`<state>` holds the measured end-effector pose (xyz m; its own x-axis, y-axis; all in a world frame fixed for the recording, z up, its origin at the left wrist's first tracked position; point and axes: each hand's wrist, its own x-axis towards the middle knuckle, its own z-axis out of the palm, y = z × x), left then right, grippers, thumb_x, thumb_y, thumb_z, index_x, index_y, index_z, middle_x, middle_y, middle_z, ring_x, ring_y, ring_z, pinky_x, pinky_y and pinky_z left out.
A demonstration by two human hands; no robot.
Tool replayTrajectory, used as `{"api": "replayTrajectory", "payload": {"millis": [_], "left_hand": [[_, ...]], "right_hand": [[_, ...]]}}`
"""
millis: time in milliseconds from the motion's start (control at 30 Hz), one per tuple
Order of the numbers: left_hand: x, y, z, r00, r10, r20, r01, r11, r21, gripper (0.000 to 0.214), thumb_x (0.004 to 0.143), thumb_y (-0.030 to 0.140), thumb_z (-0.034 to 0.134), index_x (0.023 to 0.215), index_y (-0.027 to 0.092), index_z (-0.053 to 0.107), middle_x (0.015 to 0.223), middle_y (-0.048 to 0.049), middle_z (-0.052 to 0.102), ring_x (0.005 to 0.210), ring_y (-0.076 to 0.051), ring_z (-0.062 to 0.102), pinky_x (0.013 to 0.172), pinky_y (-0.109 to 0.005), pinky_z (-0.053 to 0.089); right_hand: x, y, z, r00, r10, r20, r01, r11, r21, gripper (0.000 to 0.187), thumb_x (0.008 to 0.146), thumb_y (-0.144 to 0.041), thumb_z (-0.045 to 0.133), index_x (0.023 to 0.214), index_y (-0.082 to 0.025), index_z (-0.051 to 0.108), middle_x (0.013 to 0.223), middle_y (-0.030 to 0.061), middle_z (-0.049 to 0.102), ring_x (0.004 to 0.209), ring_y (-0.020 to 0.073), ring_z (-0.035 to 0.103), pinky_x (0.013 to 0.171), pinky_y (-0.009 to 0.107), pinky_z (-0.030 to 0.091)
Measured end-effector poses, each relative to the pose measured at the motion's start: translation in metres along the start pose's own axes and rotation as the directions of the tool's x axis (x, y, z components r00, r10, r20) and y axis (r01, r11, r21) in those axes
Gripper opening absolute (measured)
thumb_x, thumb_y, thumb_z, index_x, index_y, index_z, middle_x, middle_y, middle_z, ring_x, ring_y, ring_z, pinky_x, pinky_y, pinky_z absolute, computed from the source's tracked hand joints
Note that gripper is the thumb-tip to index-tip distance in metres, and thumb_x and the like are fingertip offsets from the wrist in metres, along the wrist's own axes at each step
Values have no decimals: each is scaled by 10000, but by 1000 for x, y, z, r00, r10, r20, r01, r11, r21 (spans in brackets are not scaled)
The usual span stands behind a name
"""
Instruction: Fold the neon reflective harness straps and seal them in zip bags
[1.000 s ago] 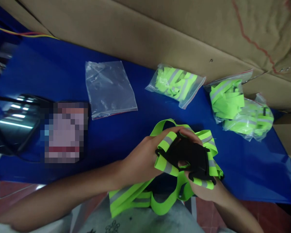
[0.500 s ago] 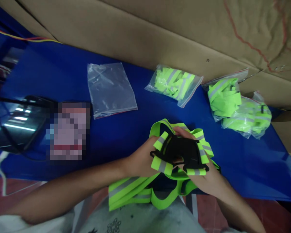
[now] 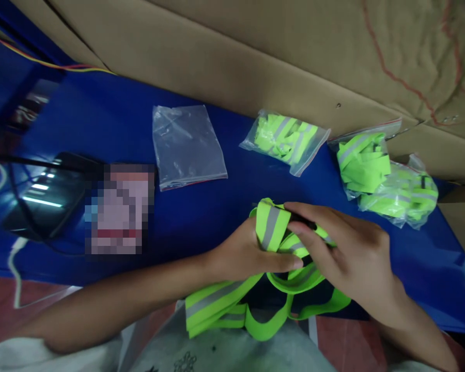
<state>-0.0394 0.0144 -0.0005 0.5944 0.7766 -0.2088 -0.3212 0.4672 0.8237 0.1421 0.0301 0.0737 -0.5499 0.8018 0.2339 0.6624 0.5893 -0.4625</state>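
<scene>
A neon yellow-green reflective strap harness (image 3: 272,226) with grey stripes is bunched between my hands near the table's front edge. My left hand (image 3: 244,253) grips it from the left, thumb stretched across the straps. Fingers and thumb of my right hand (image 3: 352,253) close on the right side of the bundle, where a dark piece shows between them. Most of that black part is hidden by the hand and the straps. Loose loops hang toward my lap, and a folded length of strap sticks out below my left wrist.
On the blue table (image 3: 194,217) lies a flat clear zip bag (image 3: 189,147). Bags of folded neon straps (image 3: 284,137) sit along the cardboard (image 3: 256,62) at the back and right. A dark glossy device (image 3: 46,196) with cables and a blurred-out pinkish item (image 3: 124,212) are at left.
The black part, facing up before, has turned mostly out of sight. My right hand has come from beneath the bundle to its right side, and strap now covers the top.
</scene>
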Motion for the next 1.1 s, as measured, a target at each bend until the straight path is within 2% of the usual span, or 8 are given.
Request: {"api": "replayTrajectory", "payload": {"millis": [267, 467, 567, 667, 800, 900, 1000, 1100], "left_hand": [[0, 7, 1, 959, -152, 238, 212, 944, -252, 363, 680, 243, 938, 958, 169, 717, 863, -19, 683, 783, -141, 648, 724, -263, 561], [-2, 2, -6, 867, -228, 443, 375, 884, -278, 583, 594, 352, 1006, 1096, 209, 747, 1042, -58, 765, 1015, -253, 732, 999, -433, 575], [-2, -1, -10, 937, -132, 322, 251, 898, -362, 770, 673, 453, 961, 1344, 234, 652, 1251, -106, 736, 1161, -292, 705, 1032, -456, 558], [-1, 2, -10, 986, -47, 160, 98, 938, -332, 741, 667, 365, 973, 1319, 218, 654, 1235, -88, 740, 1095, -246, 715, 949, -363, 578], [2, 12, -7, 995, 94, -45, -101, 973, -207, 357, 736, 206, 912, 1034, 172, 719, 1018, -25, 767, 965, -181, 722, 920, -300, 574], [4, 14, -7, 948, 220, -232, -250, 962, -109, 418, 725, 176, 914, 1082, 195, 698, 1035, -9, 759, 999, -183, 715, 911, -278, 566], [4, 14, -9, 939, 269, -216, -293, 952, -85, 438, 735, 175, 911, 1100, 204, 671, 1032, -1, 747, 983, -164, 710, 912, -265, 556], [2, 17, -10, 981, 166, -105, -175, 981, -87, 397, 806, 258, 870, 1141, 189, 668, 1071, -32, 750, 968, -173, 711, 891, -281, 558]], "right_hand": [[15, 8, -3, 985, 162, -65, -152, 980, 131, 65, 1002, -283, 677, 1053, -252, 703, 810, -50, 755, 549, 78, 639, 542, 210, 482], [16, 14, -17, 980, 170, -105, -155, 979, 135, 68, 988, -214, 681, 1030, -265, 700, 791, -56, 721, 548, 70, 591, 527, 199, 470], [18, 11, -26, 997, 58, -54, -54, 996, 69, 119, 1002, -197, 661, 1109, -245, 682, 952, -20, 760, 770, 98, 696, 723, 202, 545], [18, 9, -33, 998, -57, 16, 57, 998, -23, 135, 1036, -231, 621, 1146, -208, 694, 997, 19, 765, 923, 124, 710, 843, 227, 534], [16, 10, -33, 994, -108, -16, 107, 991, -78, 167, 1024, -252, 653, 1162, -180, 715, 1014, 33, 766, 921, 128, 704, 852, 248, 524], [12, 12, -33, 991, -104, -89, 90, 984, -154, 221, 970, -237, 735, 1184, -186, 723, 1014, 26, 767, 927, 136, 703, 873, 268, 524], [9, 12, -34, 991, -82, -104, 63, 982, -179, 207, 970, -231, 735, 1171, -180, 733, 1004, 26, 765, 927, 133, 699, 878, 269, 518], [8, 13, -33, 992, -70, -109, 50, 983, -176, 199, 969, -226, 737, 1164, -186, 735, 1006, 14, 763, 931, 131, 699, 880, 270, 517]]}}
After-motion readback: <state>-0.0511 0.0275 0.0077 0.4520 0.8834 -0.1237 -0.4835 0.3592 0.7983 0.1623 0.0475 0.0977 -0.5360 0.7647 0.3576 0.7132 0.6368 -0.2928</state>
